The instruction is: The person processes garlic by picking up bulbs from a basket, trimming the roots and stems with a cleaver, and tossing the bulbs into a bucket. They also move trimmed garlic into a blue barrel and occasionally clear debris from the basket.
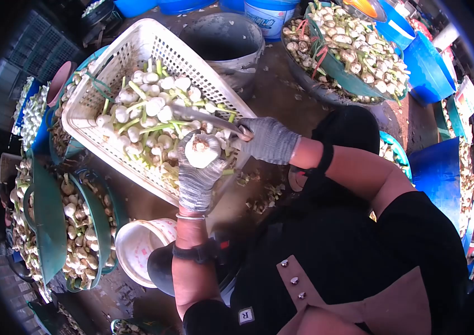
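Note:
My left hand (197, 178), in a grey knit glove, is closed round a garlic bulb (202, 151) whose brown root end faces up. In my right hand (267, 139), gloved the same way, is a knife (206, 118); its blade points left, just above the bulb and apart from it. Below both hands stands a white plastic basket (94, 125) with slotted walls. Heaped inside are many white garlic bulbs (153, 106) with green stem stubs. The fingers under the bulb are partly hidden.
A dark bucket (223, 39) stands behind the basket. Green tubs (53, 218) of garlic line the left, and a heaped tub (354, 50) sits at the upper right. Close to my left knee is a white bucket (136, 251). Blue barrels (432, 167) stand on the right.

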A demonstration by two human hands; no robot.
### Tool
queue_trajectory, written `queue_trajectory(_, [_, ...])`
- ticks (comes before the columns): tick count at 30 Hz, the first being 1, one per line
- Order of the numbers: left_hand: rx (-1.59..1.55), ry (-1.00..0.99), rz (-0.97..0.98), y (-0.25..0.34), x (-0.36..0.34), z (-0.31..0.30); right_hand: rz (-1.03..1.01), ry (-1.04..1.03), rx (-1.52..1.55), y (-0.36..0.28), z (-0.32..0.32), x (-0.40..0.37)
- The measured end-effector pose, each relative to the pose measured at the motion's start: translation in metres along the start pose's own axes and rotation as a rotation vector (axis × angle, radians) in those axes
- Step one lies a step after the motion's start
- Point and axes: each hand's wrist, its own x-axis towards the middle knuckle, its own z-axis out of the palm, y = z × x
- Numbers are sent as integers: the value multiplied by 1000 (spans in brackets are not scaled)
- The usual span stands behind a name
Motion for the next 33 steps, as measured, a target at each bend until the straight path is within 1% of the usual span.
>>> queue_trajectory(1, [-393,-56,-213,-3,-11,6,2,-2,2,-10,-15,-5])
queue_trajectory(2, [-787,-118,-426,-7,-25,17,-223,16,-70,-20,-27,-13])
queue_trajectory(3, [-60,-225,0,-39,-61,61,-444,40,-144,-30,-38,-20])
queue_trajectory(4, [-170,-213,-58,-43,-68,62,-322,-111,-311,-39,-46,-25])
queue_trajectory(5, [-276,-200,-117,-39,-71,54,-315,-103,-315,-37,-46,-24])
queue_trajectory(7, [-327,-185,-144,-37,-74,50,-356,-175,-394,-33,-44,-23])
queue_trajectory(9, [-353,-182,-152,-35,-74,49,-368,-170,-402,-31,-44,-22])
queue_trajectory(11, [-355,-175,-148,-34,-74,48,-506,-60,-212,-30,-44,-21])
queue_trajectory(12, [-357,-175,-143,-34,-74,48,-503,-58,-212,-31,-45,-20])
queue_trajectory(14, [-357,-178,-131,-32,-75,48,-382,-288,-398,-43,-54,-19])
queue_trajectory(15, [-349,-177,-120,-32,-75,48,-379,-287,-399,-35,-48,-19])
queue_trajectory(17, [-327,-185,-95,-30,-77,48,-559,-27,-168,-23,-35,-17])
queue_trajectory(18, [-312,-190,-77,-30,-77,48,-558,-27,-165,-16,-32,-15])
queue_trajectory(20, [-265,-202,-24,-30,-79,51,-386,-247,-431,-21,-35,-9])
queue_trajectory(24, [-44,-203,131,-31,-85,58,-438,-179,-354,3,-23,-2])
queue_trajectory(25, [-44,-207,134,-23,-75,46,-337,-196,-497,10,-20,4])
queue_trajectory(26, [-304,-215,-14,-2,-52,18,-233,-212,-637,22,-17,12])
queue_trajectory(27, [-562,-221,-164,21,-29,-12,-38,-125,-376,64,-15,38])
queue_trajectory(28, [-766,-81,-243,45,-8,-46,-131,-33,-266,90,-8,37])
queue_trajectory(29, [-657,-1,-170,38,-12,-34,-235,52,-169,93,-11,38])
queue_trajectory(30, [-216,-58,-34,29,-12,-22,-247,29,-193,95,-10,40])
queue_trajectory(31, [224,-140,100,22,-15,-18,-207,16,-64,72,-3,30])
queue_trajectory(32, [238,-328,28,27,-7,-24,-178,16,63,42,-3,23])
queue_trajectory(33, [248,-312,14,33,-1,-17,306,-261,501,-16,-30,8])
